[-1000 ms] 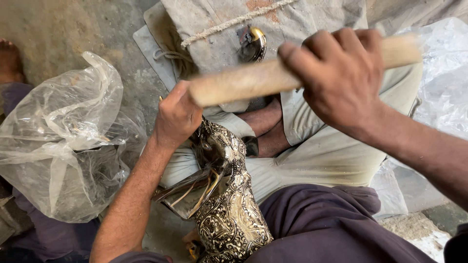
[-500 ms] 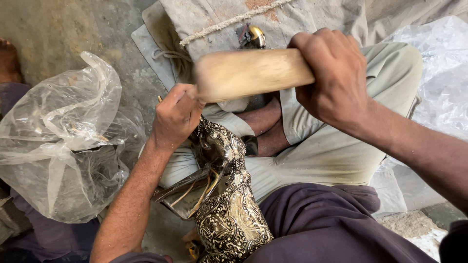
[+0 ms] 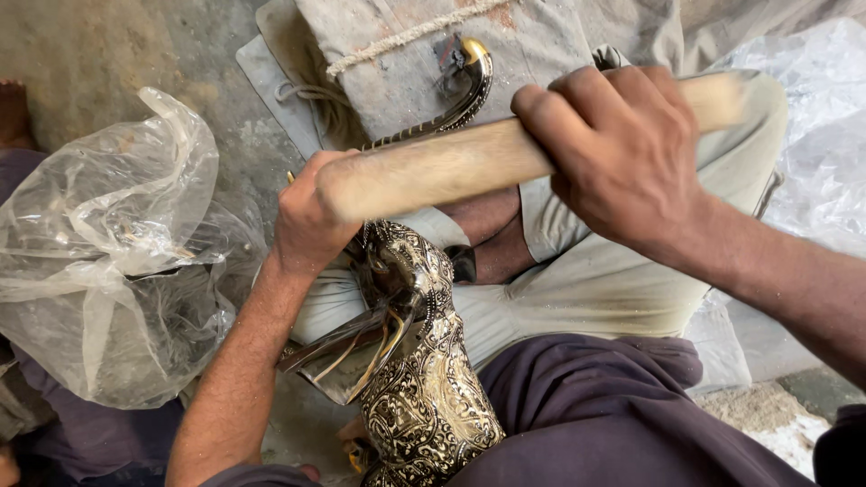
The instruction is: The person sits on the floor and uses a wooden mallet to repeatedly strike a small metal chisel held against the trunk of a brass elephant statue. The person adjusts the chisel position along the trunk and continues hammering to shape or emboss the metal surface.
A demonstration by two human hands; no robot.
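My right hand [image 3: 622, 149] grips a thick pale wooden stick [image 3: 451, 167], held level above my lap. Below its near end, my left hand [image 3: 311, 221] is closed around the top of an ornate brass figure [image 3: 424, 379] engraved in black and gold, which rests upright between my legs. A curved brass piece [image 3: 469, 86] with a gold tip rises beyond the stick, lying against a grey cloth-wrapped block [image 3: 541, 45]. What my left fingers pinch is hidden.
A crumpled clear plastic bag [image 3: 117, 261] lies at the left on the concrete floor. A rope [image 3: 406, 36] runs across the grey block. More plastic sheet [image 3: 812, 108] lies at the right. Someone's bare foot [image 3: 13, 113] shows at the far left edge.
The stick came down toward the figure half a second ago and has since lifted and levelled. The curved brass piece now shows more. My left hand stayed on the figure.
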